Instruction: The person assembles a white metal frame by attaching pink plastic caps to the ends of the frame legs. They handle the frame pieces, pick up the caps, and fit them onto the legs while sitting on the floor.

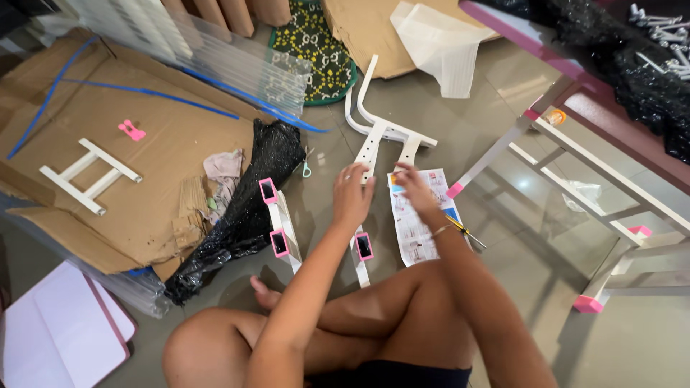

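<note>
I sit cross-legged on a tiled floor. My left hand (351, 195) hovers with fingers spread over a white metal furniture leg (371, 147) that has a curved end and pink end caps. My right hand (415, 188) rests fingers down on a printed instruction sheet (415, 233) lying beside that leg. Neither hand grips anything that I can see. A second white leg piece with pink caps (279, 224) lies to the left. A screwdriver with a yellow handle (463, 231) sits at the sheet's right edge.
Flattened cardboard (144, 172) at left carries a white ladder-shaped bracket (90, 176) and a pink clip (131, 130). Black wrap (248, 208) lies beside it. A partly built white and pink desk frame (596, 172) stands at right, bolts (665, 32) on top.
</note>
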